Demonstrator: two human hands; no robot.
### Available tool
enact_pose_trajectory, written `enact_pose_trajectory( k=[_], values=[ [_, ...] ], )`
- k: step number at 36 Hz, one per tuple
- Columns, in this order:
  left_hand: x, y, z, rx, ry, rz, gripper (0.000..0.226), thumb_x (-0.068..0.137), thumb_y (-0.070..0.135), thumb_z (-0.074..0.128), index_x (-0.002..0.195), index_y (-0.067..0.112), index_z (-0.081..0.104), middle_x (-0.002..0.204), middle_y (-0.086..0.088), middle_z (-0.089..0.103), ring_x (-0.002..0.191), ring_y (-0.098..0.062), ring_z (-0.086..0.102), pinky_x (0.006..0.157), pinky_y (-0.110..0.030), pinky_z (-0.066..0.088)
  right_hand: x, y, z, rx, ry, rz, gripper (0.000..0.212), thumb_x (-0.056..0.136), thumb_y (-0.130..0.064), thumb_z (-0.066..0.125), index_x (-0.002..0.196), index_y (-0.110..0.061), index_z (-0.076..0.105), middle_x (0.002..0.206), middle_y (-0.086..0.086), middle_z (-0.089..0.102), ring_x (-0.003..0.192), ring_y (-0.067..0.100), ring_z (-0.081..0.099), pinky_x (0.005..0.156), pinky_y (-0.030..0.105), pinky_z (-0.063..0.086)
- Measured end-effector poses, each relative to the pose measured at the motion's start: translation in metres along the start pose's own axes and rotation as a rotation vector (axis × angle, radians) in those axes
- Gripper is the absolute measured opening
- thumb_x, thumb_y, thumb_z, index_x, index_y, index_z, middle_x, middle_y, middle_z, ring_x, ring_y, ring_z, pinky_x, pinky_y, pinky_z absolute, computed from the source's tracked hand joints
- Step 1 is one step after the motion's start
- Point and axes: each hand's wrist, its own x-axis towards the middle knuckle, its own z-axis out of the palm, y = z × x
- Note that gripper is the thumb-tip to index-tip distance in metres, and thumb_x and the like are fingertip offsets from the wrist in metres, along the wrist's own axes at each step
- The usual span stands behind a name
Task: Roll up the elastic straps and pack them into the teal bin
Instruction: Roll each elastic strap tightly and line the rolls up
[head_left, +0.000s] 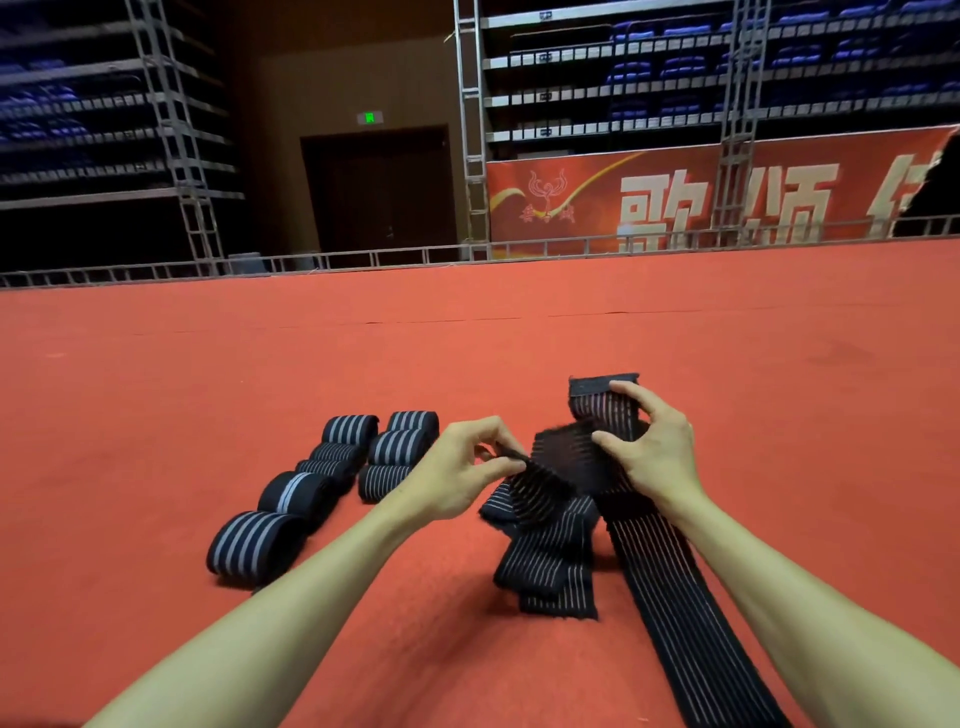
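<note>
A long black elastic strap (670, 587) with thin pale stripes lies unrolled on the red carpet and runs toward the bottom right. Its upper part is bunched and folded between my hands. My left hand (457, 473) pinches a folded edge of the strap between thumb and fingers. My right hand (649, 447) grips the strap's far end, where a plain black tab stands upright. Several rolled straps (291, 499) lie in two rows on the carpet to the left of my left hand. No teal bin is in view.
The red carpet (208, 374) stretches wide around me. A low metal rail (363, 257) borders its far edge. Beyond stand truss towers (470, 130), tiers of folded blue seats, a red banner (675, 202) and a dark doorway.
</note>
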Motion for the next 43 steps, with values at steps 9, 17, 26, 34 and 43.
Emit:
enact_pose_trajectory(
  k=[9,17,26,34,43],
  values=[
    [0.003,0.028,-0.021,-0.089,-0.125,-0.049,0.015,0.090,-0.002,0.066,0.084,0.012,0.067,0.083,0.000,0.067,0.079,-0.006,0.062,0.077,-0.020,0.050,0.006,-0.004,-0.018,-0.003,-0.112,-0.045,0.064,0.068,-0.010,0.089,0.126,-0.020,0.065,0.117,-0.013,0.063,0.113,0.010,0.060,0.104,0.029,0.045],
    [0.033,0.023,0.024,0.125,-0.073,-0.035,0.010,0.088,0.012,0.072,0.086,0.021,0.069,0.126,0.002,0.053,0.106,-0.001,0.051,0.081,-0.005,0.038,0.012,-0.020,-0.029,0.074,-0.102,-0.108,0.064,0.068,-0.008,0.088,0.126,-0.022,0.064,0.116,-0.014,0.064,0.109,0.001,0.061,0.097,0.013,0.045],
    [0.054,0.027,0.052,0.228,-0.135,0.082,0.009,0.087,0.016,0.073,0.088,0.023,0.068,0.103,0.004,0.055,0.097,-0.006,0.053,0.089,-0.009,0.033,0.008,-0.009,-0.046,0.134,-0.075,-0.071,0.064,0.068,-0.006,0.088,0.125,-0.022,0.064,0.114,-0.015,0.065,0.108,0.003,0.062,0.095,0.012,0.045],
    [0.067,0.029,0.062,0.254,-0.188,0.130,0.010,0.087,0.019,0.073,0.088,0.027,0.068,0.111,0.004,0.052,0.106,-0.007,0.051,0.096,-0.012,0.032,0.008,0.004,-0.056,0.183,-0.053,-0.020,0.064,0.068,-0.006,0.088,0.123,-0.028,0.064,0.114,-0.015,0.066,0.111,0.005,0.062,0.097,0.021,0.048],
    [0.074,0.023,0.074,0.218,-0.210,0.088,0.004,0.086,0.013,0.074,0.089,0.016,0.073,0.087,0.005,0.066,0.079,-0.008,0.058,0.074,-0.023,0.044,0.016,0.018,-0.069,0.090,0.098,-0.022,0.055,0.072,-0.001,0.084,0.121,-0.017,0.067,0.110,-0.010,0.066,0.102,0.005,0.063,0.090,0.008,0.044]
  ],
)
